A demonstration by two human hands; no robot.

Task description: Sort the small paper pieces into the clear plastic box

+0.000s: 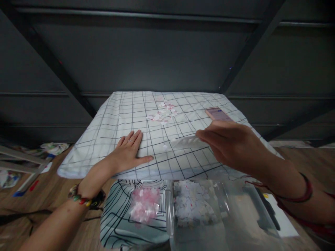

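Observation:
My left hand [128, 150] lies flat on the checked cloth [112, 122], fingers spread, holding nothing. Between the fingertips of my right hand [227, 143] is a small clear plastic bag [187, 142], pinched at its right end and slightly blurred. A single white paper piece [165, 147] lies just left of the bag. Farther back, a loose pile of small white and pink paper pieces [161, 115] is scattered on the cloth. Below the cloth's near edge, a clear plastic box [170, 212] with its lid folded open holds many white paper pieces [193, 202].
A phone [218, 114] rests at the cloth's right side. Pink-and-white clear packets [145, 204] sit on a patterned teal cushion [115, 216] left of the box. Dark metal panels [146, 55] stand behind the table. A ladder-like frame [28, 164] is on the wooden floor at left.

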